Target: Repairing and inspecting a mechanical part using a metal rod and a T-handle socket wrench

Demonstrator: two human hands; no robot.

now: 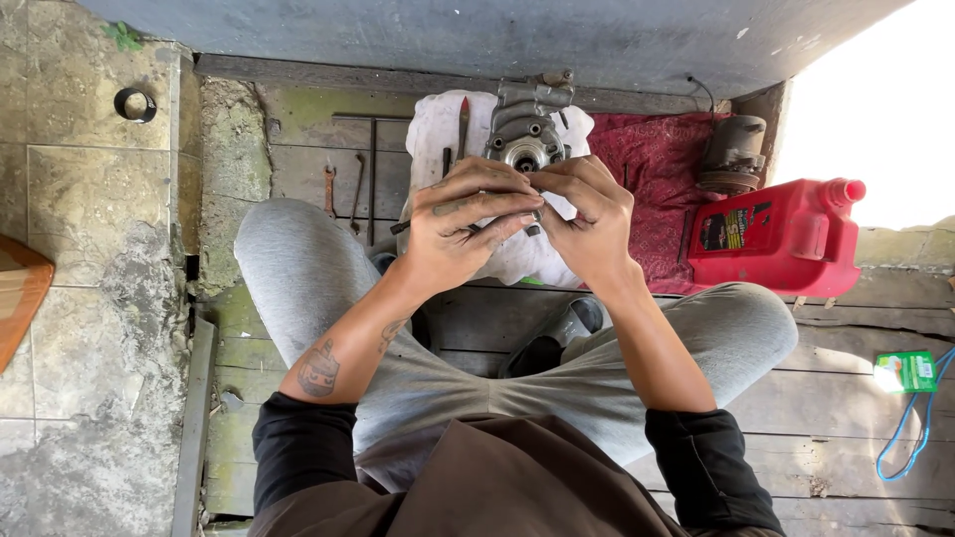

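I sit on a wooden floor with my knees spread, in grey trousers. My left hand (466, 224) and my right hand (585, 217) meet in front of me, greasy fingers closed together on a small dark part that is mostly hidden between them. Just beyond my fingertips a grey metal engine casing (525, 127) stands on a white cloth (435, 124). A red-handled screwdriver (463, 121) lies on the cloth beside the casing. A thin dark rod pokes out left of my left hand.
A red plastic fuel can (781, 237) and a dark round metal part (733, 154) sit on a red cloth (652, 169) at the right. Wrenches (343, 194) lie on the boards at the left. A green packet (905, 371) and a blue cord (910, 428) lie at the far right.
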